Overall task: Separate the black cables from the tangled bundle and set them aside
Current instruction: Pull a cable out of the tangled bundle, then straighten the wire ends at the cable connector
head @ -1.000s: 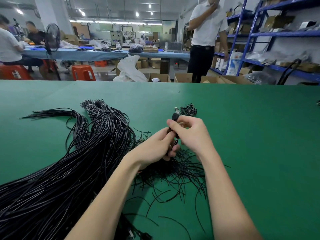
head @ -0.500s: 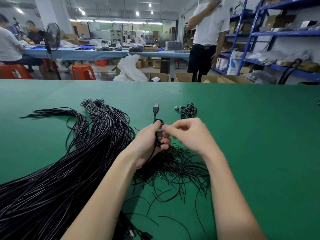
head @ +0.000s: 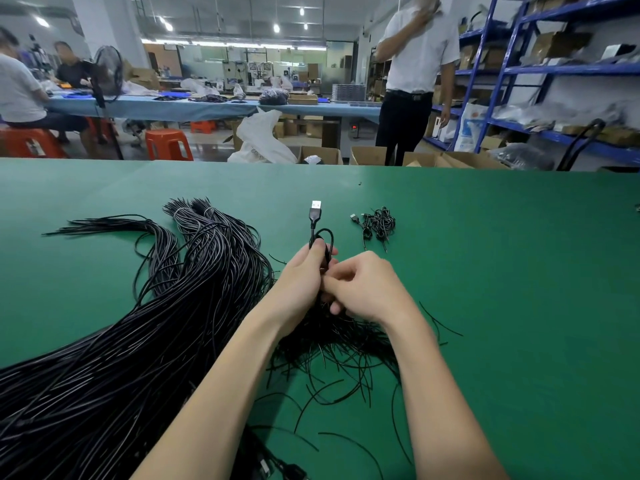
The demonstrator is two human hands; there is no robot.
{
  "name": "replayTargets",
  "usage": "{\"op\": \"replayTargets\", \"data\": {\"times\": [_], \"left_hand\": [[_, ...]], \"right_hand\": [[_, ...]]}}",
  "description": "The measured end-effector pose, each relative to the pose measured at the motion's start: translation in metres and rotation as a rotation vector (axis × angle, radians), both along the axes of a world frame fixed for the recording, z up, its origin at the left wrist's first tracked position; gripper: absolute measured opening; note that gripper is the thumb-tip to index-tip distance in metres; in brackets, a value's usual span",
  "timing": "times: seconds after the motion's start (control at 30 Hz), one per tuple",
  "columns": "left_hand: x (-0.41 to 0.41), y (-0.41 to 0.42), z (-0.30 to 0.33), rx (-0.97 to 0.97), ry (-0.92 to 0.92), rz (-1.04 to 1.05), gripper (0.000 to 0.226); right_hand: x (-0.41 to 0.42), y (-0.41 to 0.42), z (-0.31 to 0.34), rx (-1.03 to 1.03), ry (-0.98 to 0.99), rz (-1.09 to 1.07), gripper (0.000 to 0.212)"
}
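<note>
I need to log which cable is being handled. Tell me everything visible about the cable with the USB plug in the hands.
The USB cable is thin, black and glossy, ending in a black-moulded plug with a silver metal tip that points away from the person. Below the plug it bends into a small loop above the green table. The left hand grips it under the loop; the right hand pinches lower down. The rest is hidden.
</note>
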State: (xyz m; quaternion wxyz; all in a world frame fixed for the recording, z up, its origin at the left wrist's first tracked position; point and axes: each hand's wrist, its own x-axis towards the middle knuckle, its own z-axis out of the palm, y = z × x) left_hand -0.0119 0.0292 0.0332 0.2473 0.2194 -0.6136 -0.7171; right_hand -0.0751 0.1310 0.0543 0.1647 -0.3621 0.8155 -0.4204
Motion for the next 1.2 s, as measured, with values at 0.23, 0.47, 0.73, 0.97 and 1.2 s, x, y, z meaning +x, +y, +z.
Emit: {"op": "replayTargets", "data": {"times": [0.23,0.47,0.73,0.97,1.2], "left_hand": [[0.001,-0.009,-0.005,-0.181,-0.032,0.044,0.026],[0.0,-0.008,-0.007,-0.383,-0.07,-0.085,0.031],[0.004,-0.001,0.0,-0.875,-0.238,-0.163,0.035],[0.007,0.001,0.004,-0.114,-0.117,-0.386,0.03],[0.006,0.0,0.007,-0.963,-0.384,-0.256,0.032]], "right_hand": [[0.001,-0.005,-0.006,-0.001,0.265,-0.113,0.033],[-0.016,0.003,0.001,-0.282,-0.12,-0.122,0.026],[-0.022,-0.004,-0.005,-0.26,0.104,-0.157,0.056],[-0.033,-0.002,-0.009,-0.302,-0.027,-0.094,0.039],[-0.032,-0.006,-0.009,-0.113,0.145,-0.061,0.045]]}}
